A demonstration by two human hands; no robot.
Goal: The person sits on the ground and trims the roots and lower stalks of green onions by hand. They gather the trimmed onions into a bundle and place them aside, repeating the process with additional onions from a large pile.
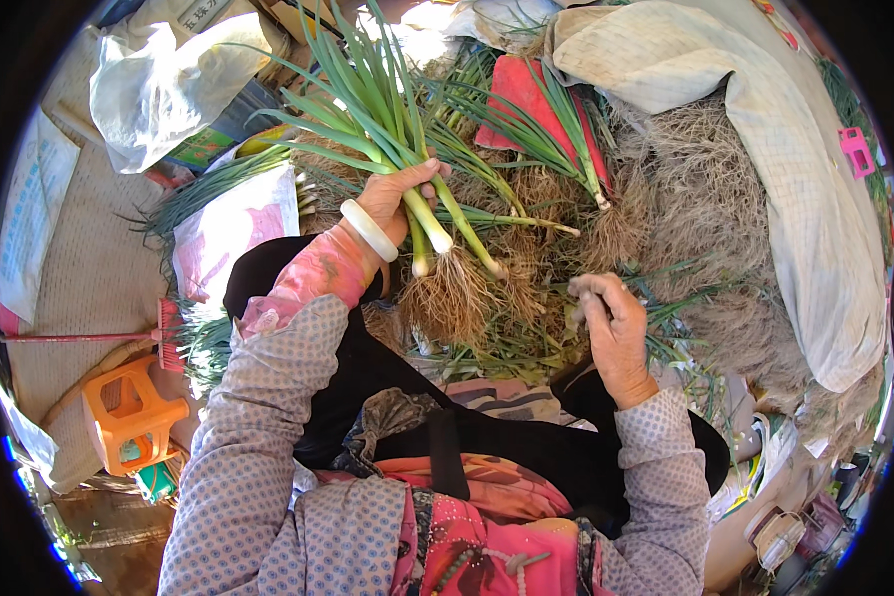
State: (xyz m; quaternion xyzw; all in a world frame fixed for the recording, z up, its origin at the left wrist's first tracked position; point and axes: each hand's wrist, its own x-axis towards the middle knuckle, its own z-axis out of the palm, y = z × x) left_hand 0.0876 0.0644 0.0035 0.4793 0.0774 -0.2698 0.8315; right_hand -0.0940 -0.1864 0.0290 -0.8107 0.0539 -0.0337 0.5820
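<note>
My left hand grips a bunch of green onions around their pale stems, with the leaves fanning away from me. Brown, stringy roots hang below the white ends of that bunch. To the right, my right hand is raised with its fingers curled toward the thumb; whether something small is pinched there cannot be made out. Beneath both hands lies a litter of trimmed leaves. Farther off, another green onion with its roots rests against a red cloth.
A large heap of rooted onions lies at right, partly under a pale woven cover. On the left are an orange plastic stool, a red broom, a white plastic bag and a pile of onions with clean white ends.
</note>
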